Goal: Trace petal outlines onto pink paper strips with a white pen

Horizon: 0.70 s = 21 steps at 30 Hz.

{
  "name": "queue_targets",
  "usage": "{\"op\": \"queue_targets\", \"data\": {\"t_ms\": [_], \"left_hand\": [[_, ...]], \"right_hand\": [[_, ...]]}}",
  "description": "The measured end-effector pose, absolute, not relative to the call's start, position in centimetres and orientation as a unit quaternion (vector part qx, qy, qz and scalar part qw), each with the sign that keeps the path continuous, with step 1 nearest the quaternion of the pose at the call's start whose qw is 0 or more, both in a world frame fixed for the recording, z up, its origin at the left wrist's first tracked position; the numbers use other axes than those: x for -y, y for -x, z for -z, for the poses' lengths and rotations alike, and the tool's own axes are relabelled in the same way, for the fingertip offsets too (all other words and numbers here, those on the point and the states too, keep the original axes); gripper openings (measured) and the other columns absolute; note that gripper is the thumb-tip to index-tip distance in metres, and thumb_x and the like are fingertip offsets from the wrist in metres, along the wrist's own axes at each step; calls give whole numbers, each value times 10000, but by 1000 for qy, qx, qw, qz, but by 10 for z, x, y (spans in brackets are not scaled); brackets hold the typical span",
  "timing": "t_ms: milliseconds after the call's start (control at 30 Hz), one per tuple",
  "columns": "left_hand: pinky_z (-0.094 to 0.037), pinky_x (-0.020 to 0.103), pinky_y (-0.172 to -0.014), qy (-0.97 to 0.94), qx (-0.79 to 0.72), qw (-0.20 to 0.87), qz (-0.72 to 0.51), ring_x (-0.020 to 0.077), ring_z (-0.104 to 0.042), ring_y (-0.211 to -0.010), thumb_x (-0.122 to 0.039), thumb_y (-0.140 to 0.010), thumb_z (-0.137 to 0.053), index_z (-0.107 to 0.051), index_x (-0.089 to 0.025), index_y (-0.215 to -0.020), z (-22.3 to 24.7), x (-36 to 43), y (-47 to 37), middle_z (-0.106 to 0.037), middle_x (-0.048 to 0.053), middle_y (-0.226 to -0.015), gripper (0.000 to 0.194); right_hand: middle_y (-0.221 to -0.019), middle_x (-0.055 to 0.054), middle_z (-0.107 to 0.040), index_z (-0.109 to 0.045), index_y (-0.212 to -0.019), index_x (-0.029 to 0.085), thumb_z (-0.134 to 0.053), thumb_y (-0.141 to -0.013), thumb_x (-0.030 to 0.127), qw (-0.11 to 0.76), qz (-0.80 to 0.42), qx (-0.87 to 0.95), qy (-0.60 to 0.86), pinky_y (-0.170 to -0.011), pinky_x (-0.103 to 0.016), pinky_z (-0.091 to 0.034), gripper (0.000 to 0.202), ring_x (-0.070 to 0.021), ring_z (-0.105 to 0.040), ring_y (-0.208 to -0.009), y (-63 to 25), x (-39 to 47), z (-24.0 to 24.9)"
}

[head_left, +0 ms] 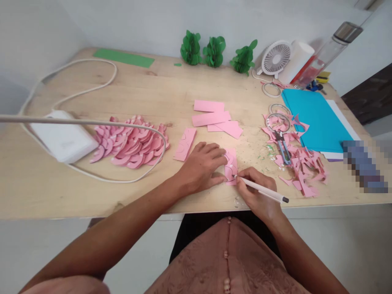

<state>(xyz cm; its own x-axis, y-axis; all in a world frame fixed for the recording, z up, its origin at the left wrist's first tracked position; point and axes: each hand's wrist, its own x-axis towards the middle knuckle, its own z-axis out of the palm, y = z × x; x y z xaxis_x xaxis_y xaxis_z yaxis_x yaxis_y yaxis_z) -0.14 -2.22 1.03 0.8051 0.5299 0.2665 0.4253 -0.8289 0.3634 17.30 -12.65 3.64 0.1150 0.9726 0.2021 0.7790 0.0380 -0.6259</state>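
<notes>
My right hand (257, 188) is closed around a white pen (265, 191), its tip down on a strip of pink paper (232, 163). Curved dark lines run across that strip. My left hand (203, 165) lies spread on the table, fingertips at the strip's left edge. Left of it rests another pink strip marked with curves (185, 143). Beyond my hands, several plain pink strips (211, 118) overlap one another. A heap of cut pink paper crescents (136, 143) sits further left.
A white box (63, 136) and looping white cable (122, 181) are at left. On the right lie scissors (282, 147), pink scraps (306, 167) and blue sheets (317, 120). Green paper shapes (214, 52), a small fan (276, 58) and a bottle (329, 57) stand behind.
</notes>
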Motion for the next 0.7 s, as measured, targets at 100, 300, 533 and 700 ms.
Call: {"op": "queue_targets", "data": {"t_ms": [100, 300, 533, 700], "left_hand": [[-329, 431, -981, -939, -255, 144, -182, 290, -491, -1207, -416, -803, -691, -632, -211, -946, -10, 22, 1, -630, 59, -1242, 257], [-330, 426, -978, -940, -252, 142, -182, 290, -490, -1209, -419, -803, -691, -630, -212, -952, -9, 22, 2, -627, 56, -1248, 262], [-333, 428, -972, -939, -249, 141, -193, 290, -497, -1199, -424, -805, -689, -626, -211, -945, -9, 22, 2, -632, 55, -1238, 263], [-331, 429, -978, -939, -251, 140, -190, 288, -495, -1202, -411, -800, -693, -623, -209, -943, -9, 22, 1, -631, 53, -1236, 257]], "right_hand": [[-578, 24, -610, -628, -725, 192, -553, -809, 227, 316, -172, 641, 678, -446, -209, -323, 117, -87, -457, -443, -173, 127, -37], [-603, 16, -620, -627, -730, 194, -555, -805, 225, 326, -201, 628, 678, -451, -206, -322, 108, -93, -479, -473, -172, 128, -37], [-592, 25, -620, -627, -724, 197, -560, -794, 213, 332, -218, 621, 676, -461, -203, -327, 98, -95, -496, -488, -170, 127, -36], [-618, 25, -637, -627, -735, 197, -566, -792, 201, 335, -228, 618, 674, -495, -205, -359, 84, -102, -524, -523, -168, 127, -36]]}}
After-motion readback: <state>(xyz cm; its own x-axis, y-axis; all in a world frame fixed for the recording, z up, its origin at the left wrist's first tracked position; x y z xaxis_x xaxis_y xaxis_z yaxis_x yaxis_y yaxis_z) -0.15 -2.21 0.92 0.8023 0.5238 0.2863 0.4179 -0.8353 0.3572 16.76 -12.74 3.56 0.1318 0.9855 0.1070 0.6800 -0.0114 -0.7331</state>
